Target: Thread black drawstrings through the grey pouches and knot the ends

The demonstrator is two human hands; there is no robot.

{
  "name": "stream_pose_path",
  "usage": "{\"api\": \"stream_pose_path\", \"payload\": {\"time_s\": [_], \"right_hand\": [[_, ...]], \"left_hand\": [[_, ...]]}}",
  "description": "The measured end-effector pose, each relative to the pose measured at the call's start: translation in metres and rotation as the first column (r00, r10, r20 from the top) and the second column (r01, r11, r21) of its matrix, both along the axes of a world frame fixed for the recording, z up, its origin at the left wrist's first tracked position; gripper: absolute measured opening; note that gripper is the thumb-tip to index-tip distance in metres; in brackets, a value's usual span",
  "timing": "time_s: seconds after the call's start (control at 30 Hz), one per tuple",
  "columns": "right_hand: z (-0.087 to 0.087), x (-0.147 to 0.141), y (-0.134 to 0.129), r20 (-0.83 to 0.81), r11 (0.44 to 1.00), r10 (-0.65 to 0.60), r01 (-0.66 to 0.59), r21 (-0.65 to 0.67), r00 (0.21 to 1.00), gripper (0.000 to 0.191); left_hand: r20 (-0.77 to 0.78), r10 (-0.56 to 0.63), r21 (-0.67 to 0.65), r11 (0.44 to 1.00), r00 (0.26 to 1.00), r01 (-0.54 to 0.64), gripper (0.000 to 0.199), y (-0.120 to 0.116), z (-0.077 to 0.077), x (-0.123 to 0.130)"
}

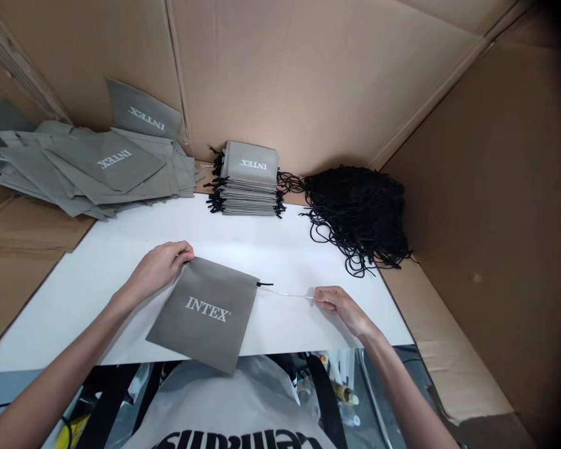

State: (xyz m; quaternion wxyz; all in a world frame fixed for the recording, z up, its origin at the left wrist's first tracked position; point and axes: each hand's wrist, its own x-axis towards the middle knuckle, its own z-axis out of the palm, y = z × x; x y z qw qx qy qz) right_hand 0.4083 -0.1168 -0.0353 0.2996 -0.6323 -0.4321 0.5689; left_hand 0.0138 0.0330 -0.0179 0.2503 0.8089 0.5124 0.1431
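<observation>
A flat grey INTEX bag lies tilted over the white board's front edge. My left hand pinches its upper left corner. From the bag's upper right corner sticks out a short black cord end. A thin, pale wire-like tool runs from there to my right hand, whose fingers are closed on its far end. Whether the tool continues inside the bag's top hem is hidden.
Loose grey bags are heaped at the back left. A neat stack of corded bags stands at the back middle. Black cords pile up at the back right. Cardboard walls enclose the white board.
</observation>
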Motion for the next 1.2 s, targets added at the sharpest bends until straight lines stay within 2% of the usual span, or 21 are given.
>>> {"api": "stream_pose_path", "payload": {"time_s": [0.2, 0.27, 0.33, 0.37, 0.4, 0.43, 0.5, 0.57, 0.67, 0.77, 0.9, 1.2], "right_hand": [[-0.001, 0.001, -0.002, 0.028, 0.999, 0.038, -0.038, 0.004, 0.999, 0.035], [0.0, 0.0, -0.001, 0.038, 0.998, 0.063, -0.063, -0.005, 0.997, 0.033], [0.0, 0.0, -0.001, 0.052, 0.997, 0.081, -0.08, -0.009, 0.995, 0.031], [0.0, -0.001, -0.001, 0.061, 0.996, 0.085, -0.085, -0.006, 0.995, 0.031], [0.001, -0.001, -0.001, 0.071, 0.996, 0.087, -0.087, 0.0, 0.994, 0.031], [0.001, -0.002, -0.001, 0.081, 0.996, 0.087, -0.088, 0.009, 0.993, 0.031], [0.001, -0.003, -0.002, 0.099, 0.996, 0.086, -0.09, 0.027, 0.991, 0.034], [0.002, -0.005, -0.004, 0.109, 0.995, 0.082, -0.088, 0.044, 0.991, 0.04], [0.004, -0.008, -0.006, 0.13, 0.993, 0.069, -0.08, 0.083, 0.989, 0.048], [0.004, -0.011, -0.007, 0.182, 0.99, 0.047, -0.07, 0.121, 0.982, 0.05], [0.002, -0.011, -0.006, 0.202, 0.99, 0.028, -0.056, 0.131, 0.979, 0.051], [-0.003, -0.01, -0.003, 0.113, 0.997, -0.022, 0.014, 0.078, 0.993, 0.047]], "left_hand": [[-0.042, -0.007, -0.002, 1.0, 0.999, 0.007, 0.031, 0.002, -0.006, -0.005], [-0.086, 0.028, 0.075, 0.997, 0.996, -0.021, 0.029, -0.004, -0.005, 0.002], [-0.092, 0.061, 0.222, 0.974, 0.994, -0.039, 0.028, -0.013, -0.004, 0.015], [-0.072, 0.037, 0.293, 0.956, 0.997, -0.014, 0.029, -0.019, -0.003, 0.024], [-0.042, -0.024, 0.337, 0.941, 0.999, 0.037, 0.03, -0.026, -0.004, 0.034], [-0.01, -0.133, 0.353, 0.927, 0.991, 0.128, 0.029, -0.031, -0.005, 0.044], [0.032, -0.399, 0.279, 0.884, 0.917, 0.375, 0.027, -0.039, -0.011, 0.064], [0.105, -0.51, 0.19, 0.853, 0.854, 0.486, 0.025, -0.041, -0.019, 0.08], [0.184, -0.475, 0.068, 0.879, 0.86, 0.471, 0.025, -0.036, -0.03, 0.096], [0.186, -0.431, 0.029, 0.901, 0.883, 0.433, 0.02, -0.03, -0.036, 0.103], [0.206, -0.396, -0.018, 0.913, 0.895, 0.408, 0.016, -0.029, -0.036, 0.105], [0.29, -0.275, -0.061, 0.951, 0.917, 0.304, 0.028, -0.034, -0.036, 0.103]]}}
